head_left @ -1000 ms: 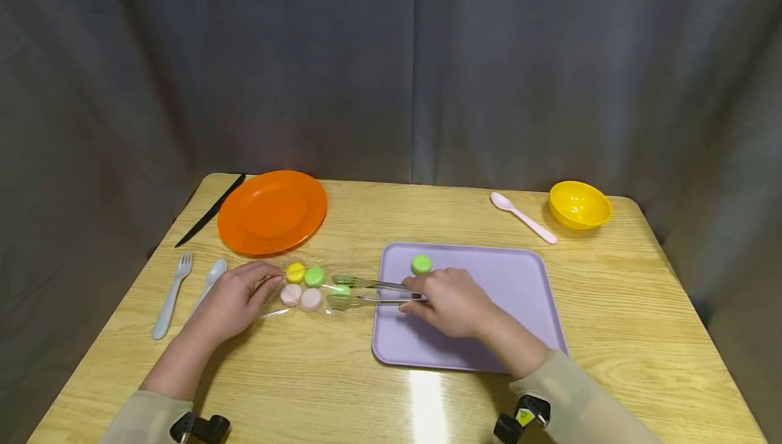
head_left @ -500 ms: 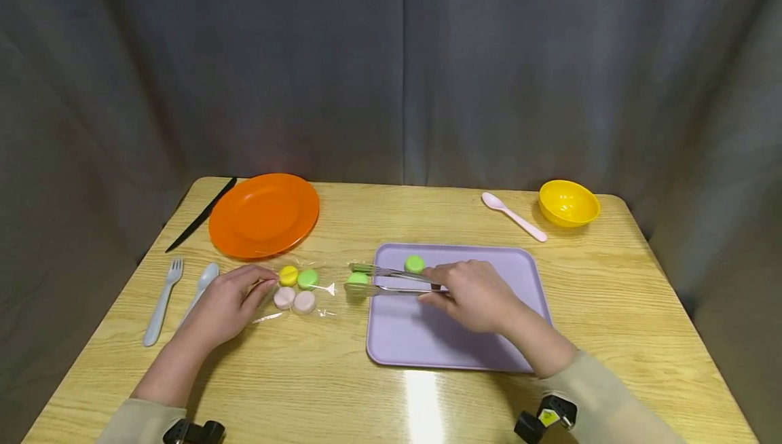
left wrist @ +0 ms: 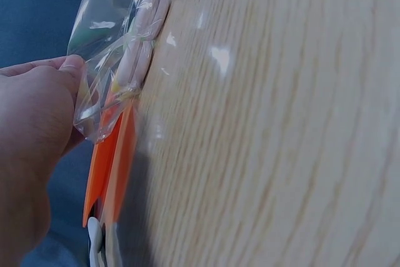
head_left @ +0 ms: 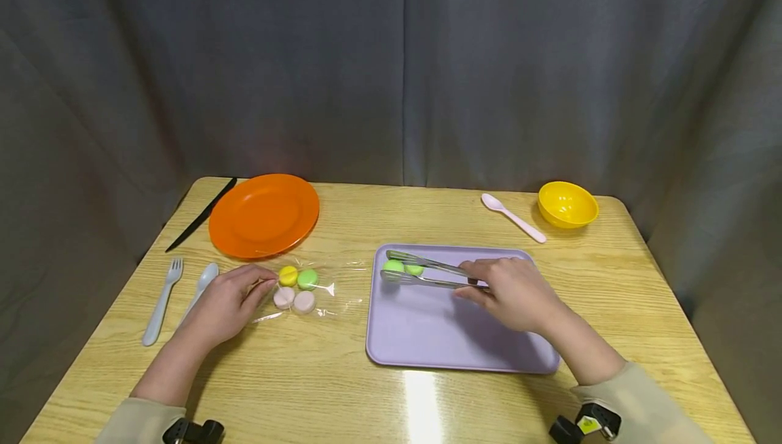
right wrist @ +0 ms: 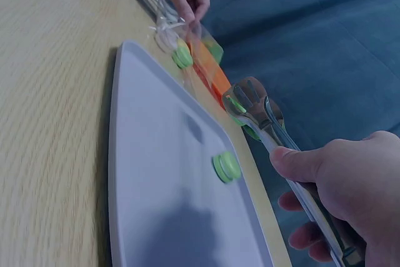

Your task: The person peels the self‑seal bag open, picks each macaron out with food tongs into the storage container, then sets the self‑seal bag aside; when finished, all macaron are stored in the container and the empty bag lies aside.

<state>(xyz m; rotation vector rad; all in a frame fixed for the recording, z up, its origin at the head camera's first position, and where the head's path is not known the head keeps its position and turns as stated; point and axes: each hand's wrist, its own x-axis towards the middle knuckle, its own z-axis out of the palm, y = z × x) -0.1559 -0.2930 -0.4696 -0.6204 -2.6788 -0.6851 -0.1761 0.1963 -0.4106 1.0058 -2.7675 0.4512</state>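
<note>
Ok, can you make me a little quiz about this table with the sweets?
1. True or false: the tongs hold a green sweet over the tray.
2. How many sweets are in the bag by the left hand?
3. Which thing sits nearest the yellow bowl: A the fork, B the pink spoon, C the plate?

Key: 1 true, the right hand grips the tongs. 2 four: one yellow, one green, two pink. 3 B.
</note>
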